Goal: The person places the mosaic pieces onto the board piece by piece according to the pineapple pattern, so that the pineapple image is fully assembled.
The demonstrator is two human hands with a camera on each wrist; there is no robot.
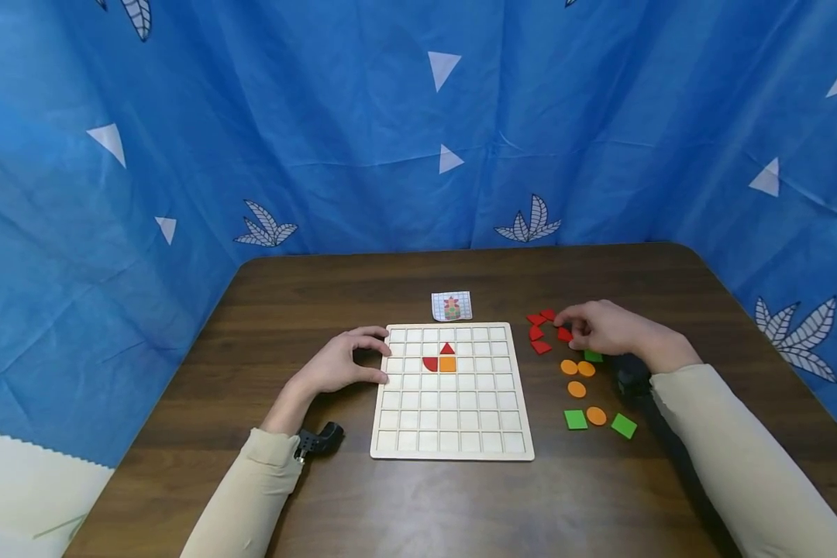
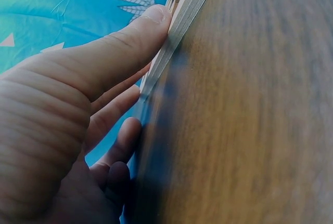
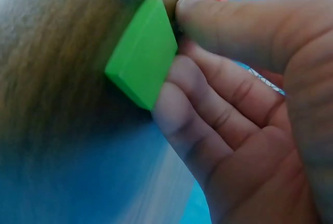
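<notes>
The white grid board (image 1: 449, 456) lies on the table with a red triangle (image 1: 447, 349), a red quarter-circle (image 1: 430, 363) and an orange square (image 1: 448, 364) in its upper cells. My left hand (image 1: 337, 363) rests at the board's left side, thumb and fingers spread along the edge; in the left wrist view the thumb (image 2: 148, 24) touches that edge. Over on the right, my right hand (image 1: 608, 333) has thumb and index finger around a small red piece (image 1: 564, 335). Its other fingers curl beside a green square (image 3: 143, 57), while the thumb partly hides the red pieces.
Several loose red pieces (image 1: 540, 347) lie left of the right hand. Nearer the front are several orange discs (image 1: 576, 389) and green squares (image 1: 575, 419). Behind the board sits a small picture card (image 1: 451, 306). A blue curtain (image 1: 390, 155) hangs along the table's far edge.
</notes>
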